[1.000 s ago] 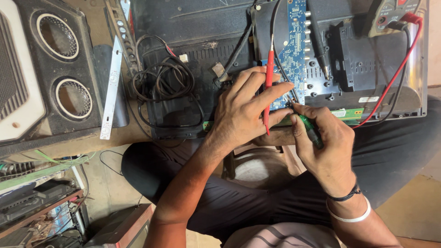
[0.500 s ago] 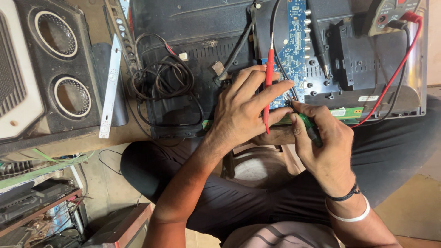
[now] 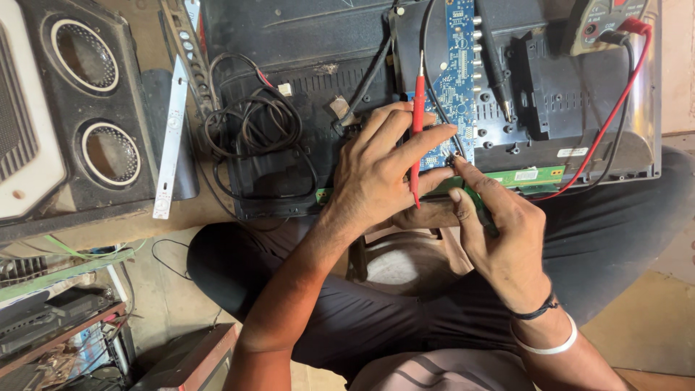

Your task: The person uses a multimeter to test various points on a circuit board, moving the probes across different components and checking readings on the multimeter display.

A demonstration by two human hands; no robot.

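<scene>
My left hand grips a red test probe between its fingers, the probe lying along the hand with its tip toward me. My right hand pinches a thin dark green tool, its tip against the lower edge of a blue circuit board. The board sits in the open back of a black flat screen set resting across my lap. A narrow green board strip runs along the set's near edge. A black probe lies on the set by the blue board.
A multimeter sits at the top right, with a red lead looping down the set. Coiled black cables lie on the set's left part. A speaker box and a white strip are at left. Cluttered shelves stand at the lower left.
Both hands stay at the board's lower edge; my right hand's fingers have shifted slightly on the green tool. Nothing else has moved.
</scene>
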